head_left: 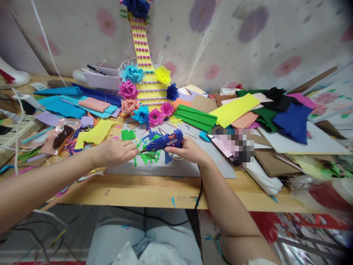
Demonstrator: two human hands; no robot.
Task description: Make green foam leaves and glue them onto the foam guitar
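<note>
My right hand (pixel 185 149) grips a blue glue gun (pixel 164 141), nozzle pointing left. Its black cord drops over the table's front edge. My left hand (pixel 115 152) is closed in a pinch just left of the nozzle, holding something small that I cannot make out. Both hands hover over a grey mat (pixel 190 165) strewn with green and blue paper scraps (pixel 149 156). Behind them stands a yellow paper guitar (pixel 146 70) ringed with paper flowers in pink, blue, yellow and peach.
Stacks of coloured paper and felt sheets (pixel 234 108) cover the wooden table (pixel 143 191) to the right, blue and teal crepe paper (pixel 71 101) to the left. A phone (pixel 224 149) lies right of my right hand. A spotted cloth hangs behind.
</note>
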